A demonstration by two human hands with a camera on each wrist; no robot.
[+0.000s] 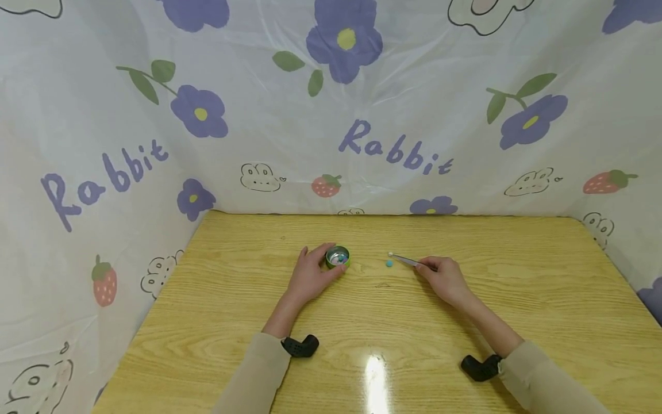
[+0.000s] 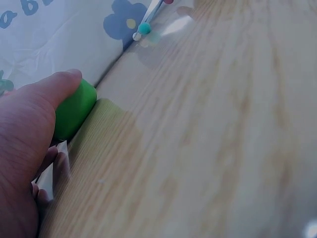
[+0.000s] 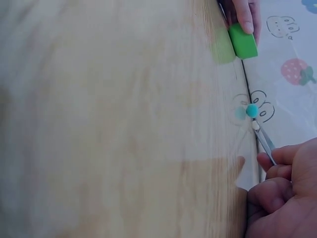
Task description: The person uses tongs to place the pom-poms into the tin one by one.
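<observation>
My left hand [image 1: 312, 276] grips a small round green tin [image 2: 79, 111] from its left side, thumb and fingers around the wall. The tin is uncapped, and inside its silvery interior lie small blue and whitish pieces. To the right, my right hand [image 1: 449, 282] pinches metal tweezers [image 1: 405, 260] that point left. A small white bead [image 3: 255, 125] is right at the tweezer tips. Just beside the tips, a turquoise bead [image 1: 389, 263] rests on the tabletop.
The wooden table [image 1: 372, 322] ends at the back against a white curtain [image 1: 279, 115] printed with flowers, rabbits and strawberries, which also hangs along both sides. A black camera mount [image 1: 301, 346] sits on the left wrist, another mount [image 1: 481, 368] on the right.
</observation>
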